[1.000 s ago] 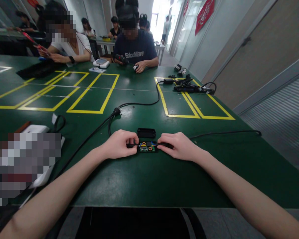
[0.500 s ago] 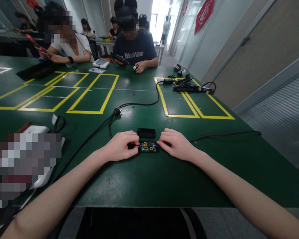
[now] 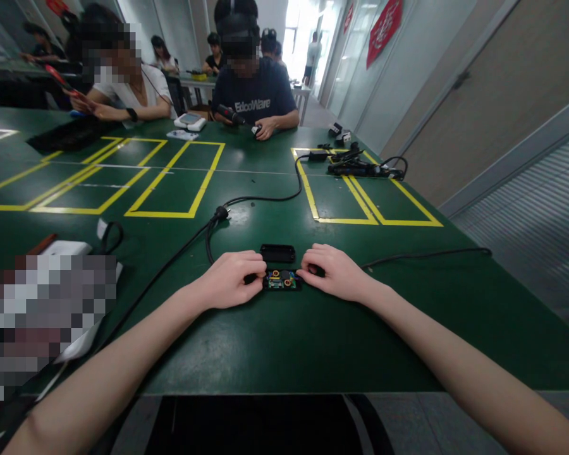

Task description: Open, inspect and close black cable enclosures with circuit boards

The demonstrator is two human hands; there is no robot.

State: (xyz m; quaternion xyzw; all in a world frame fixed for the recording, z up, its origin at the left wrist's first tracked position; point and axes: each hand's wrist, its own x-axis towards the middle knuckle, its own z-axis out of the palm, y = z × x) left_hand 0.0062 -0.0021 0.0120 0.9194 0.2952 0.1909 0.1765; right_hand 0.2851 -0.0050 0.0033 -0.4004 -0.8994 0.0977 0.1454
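Observation:
A small circuit board [image 3: 282,280] with two copper-ringed coils lies in an open black plastic case on the green table. Just behind it rests a separate black cover [image 3: 277,253], hollow side up. My left hand [image 3: 234,278] is closed in a pinch at the case's left end, on a black cable largely hidden by the fingers. At the right end, my right hand [image 3: 334,272] pinches another black cable [image 3: 427,255], which runs out behind the hand to the right. Thin coloured wires show at the board's right edge.
A cable with a plug [image 3: 221,213] crosses the table [image 3: 284,347] on the left. Black adapters and cords [image 3: 360,167] lie at the back right among yellow tape outlines. A white device [image 3: 189,122] stands near two co-workers across the table; one holds a dark tool [image 3: 231,115].
My right fingers have curled in slightly at the case's right end. My left hand stays nearly still. The whole view has shifted a little.

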